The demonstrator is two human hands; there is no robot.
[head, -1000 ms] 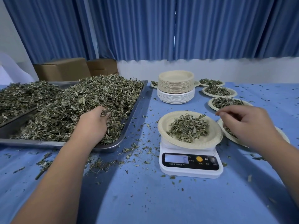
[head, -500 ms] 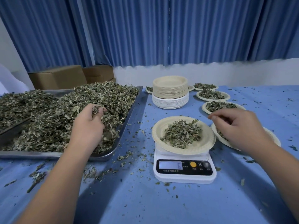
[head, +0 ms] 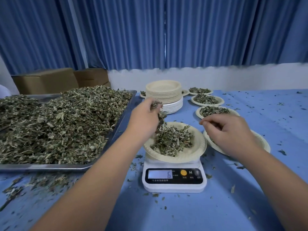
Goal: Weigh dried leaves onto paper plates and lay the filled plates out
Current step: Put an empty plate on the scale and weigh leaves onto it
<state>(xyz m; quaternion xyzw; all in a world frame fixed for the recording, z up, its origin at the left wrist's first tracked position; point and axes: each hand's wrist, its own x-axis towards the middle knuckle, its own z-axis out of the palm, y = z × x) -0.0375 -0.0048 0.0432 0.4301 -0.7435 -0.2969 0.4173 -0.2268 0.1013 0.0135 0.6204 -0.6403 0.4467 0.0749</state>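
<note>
- Presently, left hand (head: 143, 119): fingers curled round crumbly grey-green dried leaves (head: 160, 114), above round cream paper plate (head: 198, 147) on white digital scale (head: 173, 187), likely topping up the weight.
- Beside it, right hand (head: 233, 132): fingertips together, contents unclear.

The left hand (head: 141, 120) and the right hand (head: 233, 132) are showing bare. Both forearms are running uncovered down to the lower edge of the view.

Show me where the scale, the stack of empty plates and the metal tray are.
scale (head: 174, 177): head view, on its black front panel.
stack of empty plates (head: 165, 95): head view, on the side of the stacked rims.
metal tray (head: 50, 167): head view, on its front rim.
</note>
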